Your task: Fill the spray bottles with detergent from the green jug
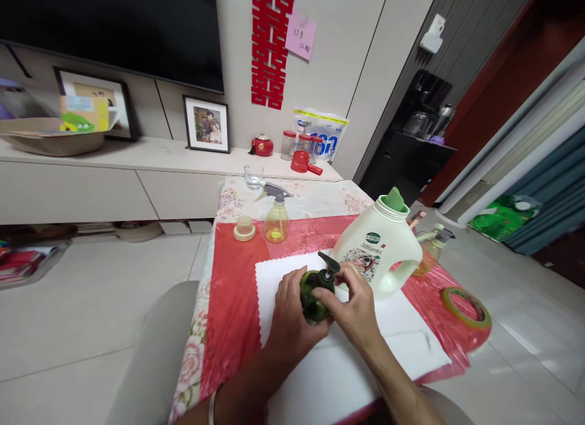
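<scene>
My left hand (295, 306) is wrapped round a dark green pump bottle (311, 300), held upright over a white sheet (329, 364). With thumb and fingers, my right hand (354, 300) grips the collar of the bottle's black pump head (326, 273), whose spout points up and to the left. Just beyond my right hand stands a large pale green jug (375, 248) with its mouth uncapped and a green pouring lip showing. A cream-coloured cap (244, 228) sits at the back left, beside a yellowish spray bottle (276, 221) with a grey trigger.
Red plastic film (233, 291) covers much of the flowered tablecloth (194, 352). A tape roll (466, 307) and another spray bottle (429, 251) are on the right. A glass (253, 176) stands near the back edge, before a low cabinet (183, 190) holding red-lidded jars (304, 145).
</scene>
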`<state>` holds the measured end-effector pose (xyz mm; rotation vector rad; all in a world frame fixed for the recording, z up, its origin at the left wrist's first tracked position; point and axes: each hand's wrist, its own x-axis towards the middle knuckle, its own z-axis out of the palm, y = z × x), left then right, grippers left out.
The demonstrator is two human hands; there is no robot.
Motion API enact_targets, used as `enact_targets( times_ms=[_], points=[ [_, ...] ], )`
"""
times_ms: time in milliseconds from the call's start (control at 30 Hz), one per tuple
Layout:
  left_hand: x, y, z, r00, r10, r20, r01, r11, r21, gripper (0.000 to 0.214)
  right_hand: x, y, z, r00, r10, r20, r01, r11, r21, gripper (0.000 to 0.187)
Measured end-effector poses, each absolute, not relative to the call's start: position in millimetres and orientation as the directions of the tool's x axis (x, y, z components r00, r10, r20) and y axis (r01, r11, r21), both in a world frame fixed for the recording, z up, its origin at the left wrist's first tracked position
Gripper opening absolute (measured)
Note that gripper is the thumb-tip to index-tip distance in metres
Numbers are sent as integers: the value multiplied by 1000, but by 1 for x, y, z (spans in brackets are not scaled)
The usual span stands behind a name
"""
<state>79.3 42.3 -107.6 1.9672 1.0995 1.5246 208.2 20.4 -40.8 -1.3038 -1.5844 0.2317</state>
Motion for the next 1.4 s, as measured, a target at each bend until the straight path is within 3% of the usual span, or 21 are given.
enact_targets(
  times_ms=[100, 233, 400, 667, 833, 967, 1167, 1333, 1400],
  points=[
    [77, 41, -106, 116, 812, 573, 289, -579, 762, 79, 212, 22, -39, 49, 856, 515, 538, 412, -736, 20],
    [76, 41, -107, 112, 820, 562, 267, -569, 777, 81, 219, 25, -39, -88, 898, 431, 441, 423, -792, 29],
    [77, 42, -110, 127, 816, 564, 296, -573, 764, 81, 219, 24, -49, 57, 898, 437, 435, 372, -820, 59],
    [76, 43, -108, 114, 826, 552, 313, -557, 769, 82, 219, 26, -44, -23, 913, 406, 361, 387, -849, 51],
    [78, 44, -112, 110, 819, 563, 323, -565, 759, 83, 214, 27, -44, 75, 891, 449, 372, 392, -841, 38],
    [77, 45, -112, 119, 853, 509, 326, -517, 791, 86, 220, 25, -46, 150, 879, 453, 252, 409, -877, 36],
    [74, 47, -107, 79, 903, 422, 321, -424, 847, 87, 228, 20, -22, 376, 749, 545, 84, 558, -825, 32],
    [68, 53, -106, 5, 924, 383, 347, -361, 866, 86, 235, 6, 10, 558, 555, 617, 146, 666, -732, 30],
    [66, 56, -106, -36, 920, 390, 363, -351, 863, 86, 243, 0, 12, 561, 536, 631, 219, 638, -738, 29]
  ],
)
